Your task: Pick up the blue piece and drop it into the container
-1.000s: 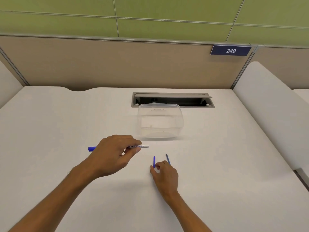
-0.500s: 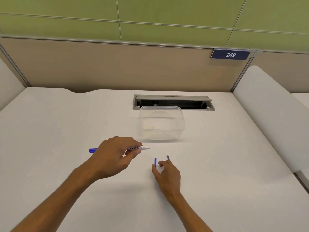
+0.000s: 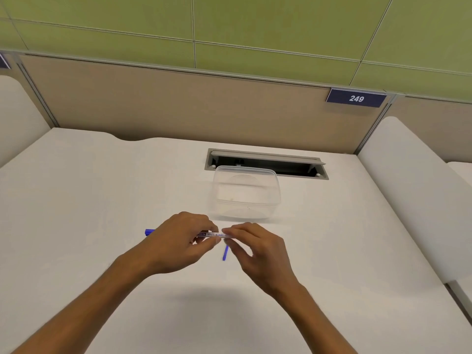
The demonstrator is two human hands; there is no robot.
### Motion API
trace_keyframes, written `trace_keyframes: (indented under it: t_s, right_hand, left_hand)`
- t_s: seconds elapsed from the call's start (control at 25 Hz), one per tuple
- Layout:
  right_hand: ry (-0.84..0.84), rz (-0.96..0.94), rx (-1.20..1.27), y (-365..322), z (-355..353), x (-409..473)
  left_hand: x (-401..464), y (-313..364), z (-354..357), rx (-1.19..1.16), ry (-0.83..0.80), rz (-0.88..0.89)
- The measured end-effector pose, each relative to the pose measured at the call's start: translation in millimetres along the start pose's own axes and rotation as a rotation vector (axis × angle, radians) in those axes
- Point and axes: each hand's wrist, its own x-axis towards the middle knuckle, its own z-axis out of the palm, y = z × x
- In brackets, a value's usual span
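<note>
Head view — marker [image 3: 214, 234] between fingers [image 3: 231, 232]

Bright even light, wide-angle edge distortion

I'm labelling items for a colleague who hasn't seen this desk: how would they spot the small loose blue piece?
On the white desk, find the clear plastic container near the cable slot. Nearer the person, both hands hold a whiteboard marker. The small blue stick lies on the desk just below it, beside the right hand, unheld.
</note>
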Motion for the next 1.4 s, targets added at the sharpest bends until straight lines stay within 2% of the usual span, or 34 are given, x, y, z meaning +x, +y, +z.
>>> trace_keyframes:
  t_s: [0.16, 0.28, 0.48, 0.56, 0.6, 0.68, 0.76, 0.84, 0.92, 1.04, 1.12, 1.28, 1.4]
  right_hand:
    - [0.029, -0.003, -0.051, 13.0, -12.0, 0.0]
    - [0.016, 0.034, -0.117, 21.8, -19.1, -2.2]
    - [-0.04, -0.112, -0.202, 12.6, -4.8, 3.5]
    - [-0.05, -0.114, -0.22, 11.5, 2.9, 8.3]
    - [-0.067, -0.062, -0.202, 12.1, 6.9, 9.7]
    - [-0.16, 0.186, -0.061, 15.7, 15.6, 9.2]
    - [-0.244, 0.516, 0.2, 22.5, 25.4, 6.3]
    - [-0.236, 0.728, 0.438, 30.2, 35.8, 0.4]
    - [-0.215, 0.833, 0.591, 33.7, 44.8, -6.1]
    - [-0.132, 0.924, 0.693, 34.0, 56.5, -11.6]
    - [-0.054, 0.953, 0.668, 33.8, 64.3, -10.1]
    - [0.004, 0.86, 0.602, 29.9, 83.4, -9.6]
    - [-0.056, 0.734, 0.477, 22.3, 102.5, -16.9]
  left_hand:
    - [-2.0, -6.4, -10.2, 0.065, 0.016, -0.08]
    - [-4.5, -12.9, -15.8, 0.005, 0.057, -0.151]
    - [-4.5, -6.0, -6.8, 0.06, 0.023, -0.106]
    - [-2.0, -8.0, -6.7, 0.117, 0.058, -0.108]
    - [-1.6, -9.8, -6.9, 0.131, 0.094, -0.111]
    - [-2.9, -17.4, -4.2, 0.157, 0.206, -0.091]
    - [-6.6, -30.7, 4.2, 0.121, 0.345, -0.111]
    - [-13.9, -47.1, 20.7, 0.042, 0.429, -0.205]
    - [-24.7, -65.6, 45.0, 0.031, 0.401, -0.305]
    - [-52.4, -94.5, 89.9, 0.118, 0.18, -0.418]
    - [-72.0, -114.4, 115.3, 0.197, 0.075, -0.418]
    - [-83.5, -129.5, 135.9, 0.284, 0.057, -0.417]
    - [-82.0, -130.5, 137.5, 0.299, 0.075, -0.417]
